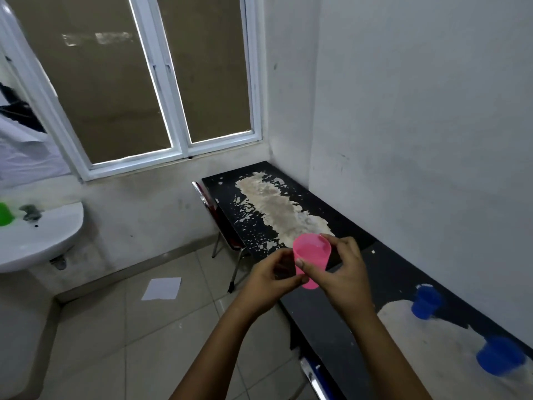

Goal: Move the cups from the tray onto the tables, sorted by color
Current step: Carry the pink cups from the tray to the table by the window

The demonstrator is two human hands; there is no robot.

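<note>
A pink cup [313, 252] is held in the air between both hands, tilted with its mouth toward me, over the near end of the far black table [227, 183]. My right hand [343, 272] grips its right side and rim. My left hand [274, 277] pinches its lower left side near the base. Two blue cups [425, 301] [499, 357] stand upright on the nearer black table [340, 321], close to the right wall. A green cup [5, 214] sits on the white sink at the far left edge. No tray is in view.
The white sink [40, 241] juts out at the left. A folded chair [219, 226] leans beside the far table. A sheet of paper [163, 288] lies on the tiled floor. Walls close the right and far sides; a window is above.
</note>
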